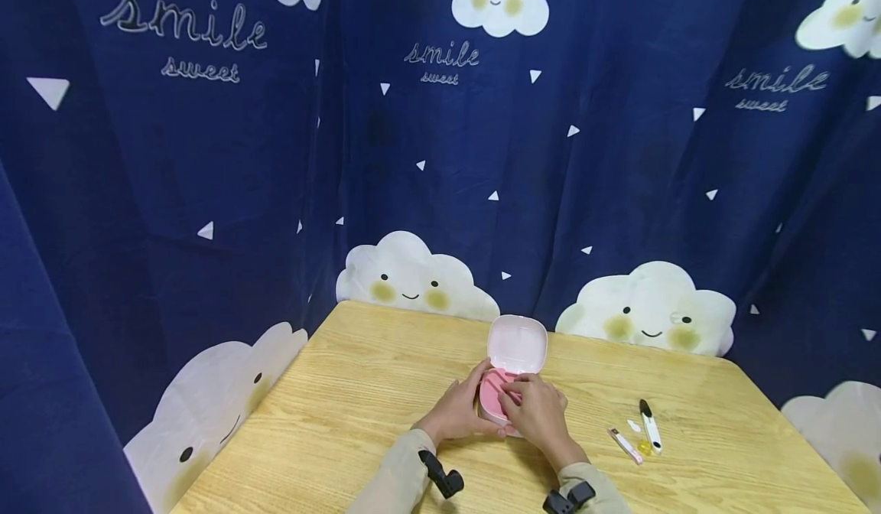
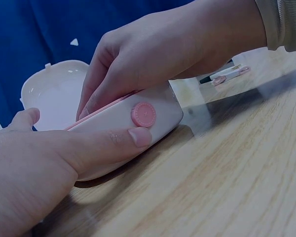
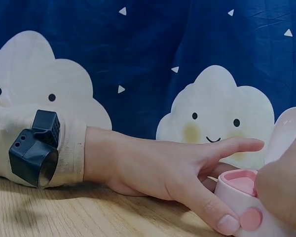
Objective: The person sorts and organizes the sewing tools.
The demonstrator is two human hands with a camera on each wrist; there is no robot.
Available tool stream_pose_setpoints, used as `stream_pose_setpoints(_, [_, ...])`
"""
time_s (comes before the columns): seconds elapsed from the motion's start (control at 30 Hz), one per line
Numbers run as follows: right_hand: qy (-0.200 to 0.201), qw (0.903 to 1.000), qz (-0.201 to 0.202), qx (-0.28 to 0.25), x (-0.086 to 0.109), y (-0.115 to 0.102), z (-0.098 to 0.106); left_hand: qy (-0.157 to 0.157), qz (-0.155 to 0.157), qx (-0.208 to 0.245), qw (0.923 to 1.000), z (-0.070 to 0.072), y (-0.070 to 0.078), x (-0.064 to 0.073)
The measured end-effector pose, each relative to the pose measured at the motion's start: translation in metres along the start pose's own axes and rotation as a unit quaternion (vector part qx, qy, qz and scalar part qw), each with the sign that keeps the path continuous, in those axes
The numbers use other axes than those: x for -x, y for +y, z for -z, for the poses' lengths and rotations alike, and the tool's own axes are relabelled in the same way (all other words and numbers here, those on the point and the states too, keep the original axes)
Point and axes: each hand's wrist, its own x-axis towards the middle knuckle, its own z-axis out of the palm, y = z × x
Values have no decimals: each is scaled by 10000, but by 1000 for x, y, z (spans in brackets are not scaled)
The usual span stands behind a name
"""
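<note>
Head view: at a wooden counter (image 1: 385, 361), we see a person bent to close work over a small pink-and-white box (image 2: 119, 118), which sits on the counter in front of them with its lid (image 1: 518, 344) raised on the far side. The left hand (image 1: 460, 409) steadies the box, its thumb laid along the front wall beside a round pink button (image 2: 143, 114) and its fingers around the left side, so we count the box as gripped. The right hand (image 1: 540, 413) dips bent fingers into the pink tray (image 1: 490, 393); whether they pinch anything there we cannot tell, since the hand itself hides the fingertips.

Off to the right, near one another and well apart from the box, lie a nail clipper (image 1: 625, 446), a black-and-white tool (image 1: 650, 426), a round yellow piece (image 1: 644, 447) and a small white scrap (image 1: 634, 426), none of them touched by either hand.

As for progress, we judge the opening done, with the lid fully up and the tray exposed, and the handling inside the tray under way. That part looks unfinished to us, as the fingers are inside and the lid is not down. How much remains, we cannot say from these views.
</note>
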Motion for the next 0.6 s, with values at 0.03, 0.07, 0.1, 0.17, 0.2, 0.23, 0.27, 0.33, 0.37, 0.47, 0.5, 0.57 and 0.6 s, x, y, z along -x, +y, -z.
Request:
stream_pose_setpoints(0.03, [-6,10000,-6,1,0,0,0,-2,12,9,10000,0,0,0])
stream_pose_setpoints(0.07, [-18,10000,-15,-2,0,0,0,-9,20,14,10000,0,0,0])
stream_pose_setpoints(0.1, [-32,10000,-20,-12,0,0,1,-13,27,21,10000,0,0,0])
stream_pose_setpoints(0.17, [-67,10000,-40,-41,0,0,2,-11,46,38,10000,0,0,0])
stream_pose_setpoints(0.2, [-85,9999,-45,-49,0,0,2,-5,51,42,10000,0,0,0])
stream_pose_setpoints(0.23, [-104,9999,-52,-68,0,0,3,-9,64,47,10000,0,0,0])
stream_pose_setpoints(0.27, [-123,9999,-52,-84,0,0,4,-10,79,48,10000,0,0,0])
stream_pose_setpoints(0.33, [-151,9998,-48,-103,-1,0,5,-12,116,51,9999,0,0,0])
stream_pose_setpoints(0.37, [-160,9998,-39,-117,-1,0,6,-13,139,50,9999,0,0,0])
stream_pose_setpoints(0.47, [-202,9997,9,-132,-2,1,8,-20,207,68,9998,1,2,1])
stream_pose_setpoints(0.5, [-226,9997,20,-132,-3,1,8,-12,220,82,9997,1,2,1])
stream_pose_setpoints(0.57, [-286,9995,70,-147,-4,3,11,-11,248,103,9996,2,2,2])
stream_pose_setpoints(0.6, [-338,9993,61,-173,-5,4,12,-10,249,113,9996,2,3,2])
